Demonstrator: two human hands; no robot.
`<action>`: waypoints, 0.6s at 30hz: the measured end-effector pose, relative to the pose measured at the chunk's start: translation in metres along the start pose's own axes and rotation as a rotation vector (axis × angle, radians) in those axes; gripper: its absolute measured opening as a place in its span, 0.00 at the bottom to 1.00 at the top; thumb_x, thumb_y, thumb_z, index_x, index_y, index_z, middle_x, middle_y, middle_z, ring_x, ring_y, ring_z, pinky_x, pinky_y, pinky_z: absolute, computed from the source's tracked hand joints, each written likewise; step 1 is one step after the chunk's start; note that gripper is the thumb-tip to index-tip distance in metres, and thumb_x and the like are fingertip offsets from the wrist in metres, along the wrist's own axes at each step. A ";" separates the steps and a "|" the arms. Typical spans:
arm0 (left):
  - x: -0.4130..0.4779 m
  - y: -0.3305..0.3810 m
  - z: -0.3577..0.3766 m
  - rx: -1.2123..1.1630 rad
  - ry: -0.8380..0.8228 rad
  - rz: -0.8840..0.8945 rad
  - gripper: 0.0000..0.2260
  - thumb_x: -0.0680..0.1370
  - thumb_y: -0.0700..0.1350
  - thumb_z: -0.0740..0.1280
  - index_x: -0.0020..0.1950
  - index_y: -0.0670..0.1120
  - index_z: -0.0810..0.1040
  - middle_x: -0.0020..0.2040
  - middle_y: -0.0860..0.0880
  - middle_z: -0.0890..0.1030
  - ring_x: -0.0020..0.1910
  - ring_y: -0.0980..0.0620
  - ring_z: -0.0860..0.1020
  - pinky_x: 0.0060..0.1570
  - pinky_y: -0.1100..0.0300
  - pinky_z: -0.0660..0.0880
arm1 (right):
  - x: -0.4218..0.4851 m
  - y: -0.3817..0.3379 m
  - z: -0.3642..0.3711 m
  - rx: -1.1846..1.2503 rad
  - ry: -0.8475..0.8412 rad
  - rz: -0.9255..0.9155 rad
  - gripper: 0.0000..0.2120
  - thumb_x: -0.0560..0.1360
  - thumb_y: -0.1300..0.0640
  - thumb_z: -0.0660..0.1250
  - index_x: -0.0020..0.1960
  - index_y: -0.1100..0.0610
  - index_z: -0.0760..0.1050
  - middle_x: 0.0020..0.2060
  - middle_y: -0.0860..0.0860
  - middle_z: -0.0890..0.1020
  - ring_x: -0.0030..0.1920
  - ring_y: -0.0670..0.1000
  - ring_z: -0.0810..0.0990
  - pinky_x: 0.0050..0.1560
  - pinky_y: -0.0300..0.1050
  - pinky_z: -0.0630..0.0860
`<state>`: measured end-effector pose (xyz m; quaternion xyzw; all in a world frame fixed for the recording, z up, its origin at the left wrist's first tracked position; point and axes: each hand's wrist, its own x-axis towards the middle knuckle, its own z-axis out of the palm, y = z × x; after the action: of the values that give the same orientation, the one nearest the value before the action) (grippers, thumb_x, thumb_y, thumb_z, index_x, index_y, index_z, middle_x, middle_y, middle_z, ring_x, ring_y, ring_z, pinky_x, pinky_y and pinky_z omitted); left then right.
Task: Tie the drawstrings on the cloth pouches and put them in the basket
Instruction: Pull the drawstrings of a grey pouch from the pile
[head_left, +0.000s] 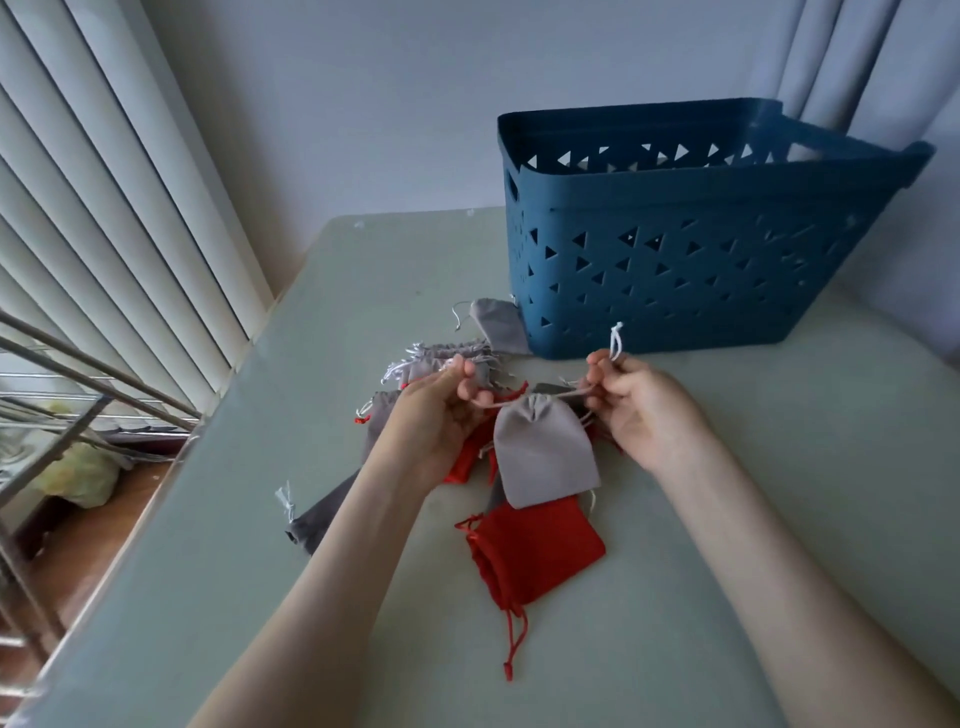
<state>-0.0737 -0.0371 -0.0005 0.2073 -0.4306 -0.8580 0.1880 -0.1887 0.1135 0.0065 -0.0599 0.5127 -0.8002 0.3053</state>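
Left hand (441, 410): fingers curled, pinching one end of a pale drawstring (506, 402). Right hand (644, 410): fingers curled as well, pinching the other end; a white knotted tip stands up above its fingertips. The cord runs taut between the two hands.

Light grey pouch (543, 457) hangs from that cord between the hands, mouth gathered tight, body hanging toward the near edge. It is held over the middle of the table (779, 467), outside the basket.

Under and behind it, a loose heap of pouches on the table:
- red pouch (535, 551) lying flat nearest the near edge, mouth to the left, its red cord trailing toward the near edge; the held pouch's bottom overlaps it in view.
- more red and grey pouches partly hidden beneath the left hand; count unclear.
- dark grey pouch (322, 514) toward the left edge, white cord end showing.
- grey pouch (496, 325) touching or just beside the basket's near-left corner.

Blue basket (675, 270), triangle cut-outs in its walls, stands upright at the far right of the table, just beyond the right hand. Its floor is out of sight.

Off the table: pale vertical blinds (104, 208) to the left, a metal rack (78, 395) below them.
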 end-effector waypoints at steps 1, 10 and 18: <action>-0.001 0.001 0.001 0.009 -0.031 -0.036 0.13 0.83 0.41 0.55 0.40 0.43 0.72 0.24 0.53 0.69 0.23 0.57 0.71 0.29 0.67 0.71 | -0.002 0.000 0.001 -0.050 -0.046 -0.015 0.11 0.79 0.70 0.55 0.45 0.60 0.73 0.27 0.50 0.76 0.30 0.47 0.77 0.30 0.35 0.71; -0.015 -0.013 0.013 0.630 -0.077 -0.157 0.17 0.81 0.41 0.60 0.32 0.47 0.72 0.23 0.53 0.66 0.22 0.57 0.62 0.25 0.66 0.59 | -0.013 0.018 0.015 -0.631 -0.306 -0.235 0.06 0.78 0.61 0.64 0.42 0.56 0.74 0.31 0.48 0.80 0.30 0.45 0.71 0.32 0.37 0.67; -0.022 -0.012 0.024 0.680 -0.019 -0.068 0.16 0.80 0.51 0.61 0.34 0.47 0.73 0.25 0.52 0.65 0.22 0.58 0.61 0.22 0.67 0.57 | -0.016 0.022 0.020 -0.781 -0.365 -0.248 0.07 0.75 0.60 0.69 0.51 0.53 0.74 0.33 0.48 0.83 0.41 0.45 0.82 0.48 0.39 0.77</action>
<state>-0.0692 -0.0034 0.0071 0.2644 -0.6866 -0.6730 0.0756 -0.1579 0.1004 -0.0001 -0.3719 0.7030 -0.5535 0.2472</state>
